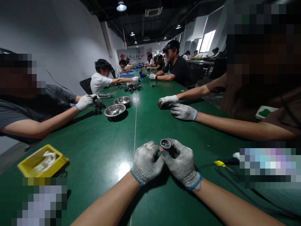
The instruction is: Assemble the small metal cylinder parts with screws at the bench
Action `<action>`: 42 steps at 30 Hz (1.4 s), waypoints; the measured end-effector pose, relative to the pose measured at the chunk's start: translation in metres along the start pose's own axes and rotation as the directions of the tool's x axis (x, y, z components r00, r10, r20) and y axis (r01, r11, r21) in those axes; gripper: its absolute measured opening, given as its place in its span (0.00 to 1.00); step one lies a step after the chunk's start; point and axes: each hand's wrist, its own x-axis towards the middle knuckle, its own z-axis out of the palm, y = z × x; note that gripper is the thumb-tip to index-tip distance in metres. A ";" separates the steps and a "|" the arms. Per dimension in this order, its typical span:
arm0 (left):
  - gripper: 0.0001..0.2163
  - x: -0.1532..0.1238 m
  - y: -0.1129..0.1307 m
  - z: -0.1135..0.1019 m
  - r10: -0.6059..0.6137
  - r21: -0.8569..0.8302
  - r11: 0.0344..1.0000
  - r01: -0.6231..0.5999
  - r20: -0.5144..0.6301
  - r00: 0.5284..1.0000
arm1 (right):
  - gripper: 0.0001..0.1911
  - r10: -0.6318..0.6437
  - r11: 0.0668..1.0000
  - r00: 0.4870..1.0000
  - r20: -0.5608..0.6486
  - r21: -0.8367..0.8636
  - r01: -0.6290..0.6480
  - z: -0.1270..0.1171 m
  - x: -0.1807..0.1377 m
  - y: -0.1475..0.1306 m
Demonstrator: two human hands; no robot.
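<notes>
Both my hands wear grey knit gloves and meet just above the green table (98, 147). My right hand (182, 163) is closed round a small dark cylindrical part (166, 144) with a round metal-rimmed end that points up. My left hand (146, 161) is curled against it from the left, its fingertips touching the part's side. What lies inside the fists is hidden.
A yellow tray (31, 169) with white pieces sits at the near left. Two steel bowls (115, 110) stand farther up the table. A yellow-handled tool (223, 164) lies at the right. Gloved co-workers sit along both sides; one's hands (178, 106) rest ahead on the right.
</notes>
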 end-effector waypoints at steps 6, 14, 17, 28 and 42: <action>0.07 0.001 -0.001 0.001 -0.029 0.028 0.999 0.029 -0.025 0.999 | 0.09 -0.001 1.000 1.000 0.012 0.022 0.000 0.000 0.001 -0.003; 0.04 -0.001 0.001 -0.002 -0.020 -0.016 1.000 0.021 0.060 0.998 | 0.11 0.059 0.998 0.998 0.011 -0.002 -0.059 0.001 0.000 -0.003; 0.06 -0.001 0.000 0.000 -0.042 0.015 0.999 0.042 0.029 0.999 | 0.11 0.066 0.998 0.998 0.023 0.013 -0.066 0.000 0.001 -0.003; 0.04 -0.001 -0.002 -0.001 -0.030 -0.041 0.999 0.035 0.107 0.994 | 0.11 0.077 0.997 0.997 0.026 0.020 -0.078 0.000 0.000 -0.004; 0.03 -0.002 -0.006 0.000 -0.140 -0.062 0.987 0.146 0.091 0.986 | 0.14 0.162 0.986 0.986 0.040 0.019 -0.163 0.002 0.001 -0.004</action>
